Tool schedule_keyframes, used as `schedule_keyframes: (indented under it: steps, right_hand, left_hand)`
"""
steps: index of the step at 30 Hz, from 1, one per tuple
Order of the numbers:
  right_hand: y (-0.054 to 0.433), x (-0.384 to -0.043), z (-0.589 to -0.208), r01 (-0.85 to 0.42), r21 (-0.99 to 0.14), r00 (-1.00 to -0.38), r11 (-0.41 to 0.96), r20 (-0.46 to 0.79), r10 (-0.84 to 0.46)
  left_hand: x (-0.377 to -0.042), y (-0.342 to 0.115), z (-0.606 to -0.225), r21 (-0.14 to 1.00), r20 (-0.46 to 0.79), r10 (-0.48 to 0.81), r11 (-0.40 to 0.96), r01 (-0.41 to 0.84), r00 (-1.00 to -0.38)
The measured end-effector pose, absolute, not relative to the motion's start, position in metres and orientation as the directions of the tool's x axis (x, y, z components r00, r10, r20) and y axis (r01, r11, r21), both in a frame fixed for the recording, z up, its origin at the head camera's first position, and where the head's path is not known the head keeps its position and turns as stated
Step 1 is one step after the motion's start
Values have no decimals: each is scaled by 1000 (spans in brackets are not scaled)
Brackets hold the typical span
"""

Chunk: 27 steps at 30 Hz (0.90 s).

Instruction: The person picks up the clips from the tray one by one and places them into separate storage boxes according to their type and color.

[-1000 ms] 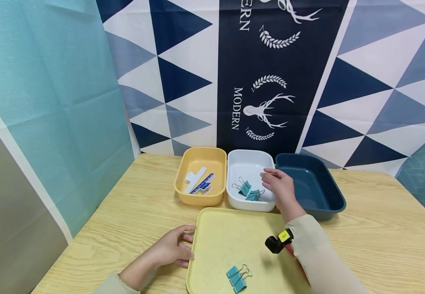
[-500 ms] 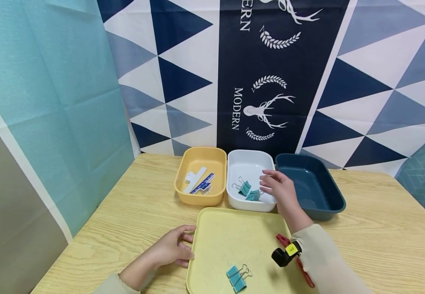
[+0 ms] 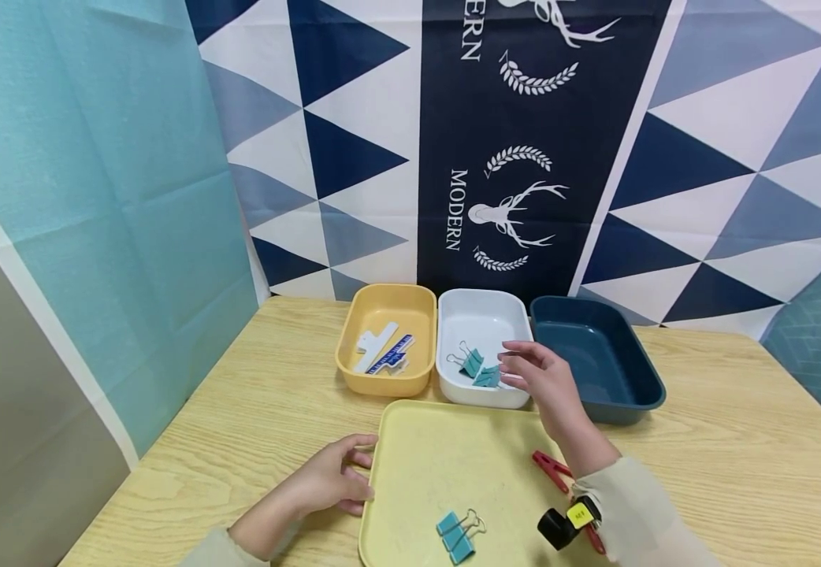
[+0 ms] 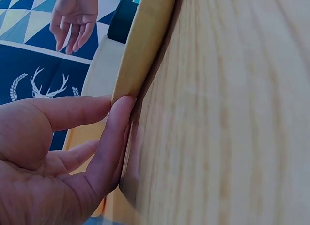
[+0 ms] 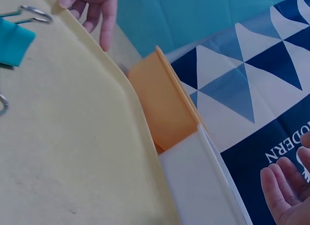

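My left hand (image 3: 332,476) holds the left edge of the yellow tray (image 3: 410,441), thumb and fingertips at its rim. My right hand (image 3: 541,378) hovers over the right side of the white container (image 3: 484,398), fingers loosely bent with nothing between them. Two teal binder clips (image 3: 469,362) lie in that container. On the tray, another teal binder clip (image 3: 456,537) lies near the front. A red clip (image 3: 551,470) rests at the tray's right side, partly hidden behind my right wrist and its camera.
An orange container (image 3: 385,386) with white and blue clips (image 3: 378,346) stands left of the white one. On its right is a dark blue container (image 3: 605,362). The wooden table (image 3: 729,425) ends at a patterned cloth backdrop.
My right hand has drawn back slightly toward me over the white container, and the forearm shift uncovers more of the red clip. My left hand stays at the tray edge.
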State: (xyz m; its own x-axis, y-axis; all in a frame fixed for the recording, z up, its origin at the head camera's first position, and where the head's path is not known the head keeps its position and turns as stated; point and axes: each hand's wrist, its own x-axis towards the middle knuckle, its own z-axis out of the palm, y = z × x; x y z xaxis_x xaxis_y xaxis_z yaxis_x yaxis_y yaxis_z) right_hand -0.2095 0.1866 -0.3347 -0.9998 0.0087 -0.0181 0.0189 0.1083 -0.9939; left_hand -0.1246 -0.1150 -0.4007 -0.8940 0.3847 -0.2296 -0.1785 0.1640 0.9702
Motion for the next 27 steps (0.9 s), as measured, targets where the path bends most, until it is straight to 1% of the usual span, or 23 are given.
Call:
schedule_keyframes:
  steps: [18, 27]
  right_hand:
    - [179, -173, -335, 3, -995, -997, 102, -12, -83]
    - [174, -156, -342, 7, -998, -991, 69, -16, -137]
  left_hand:
    - [-125, -115, -401, 971, -228, 380, 158, -180, -896]
    - [-126, -115, -402, 970, -232, 382, 160, -183, -895]
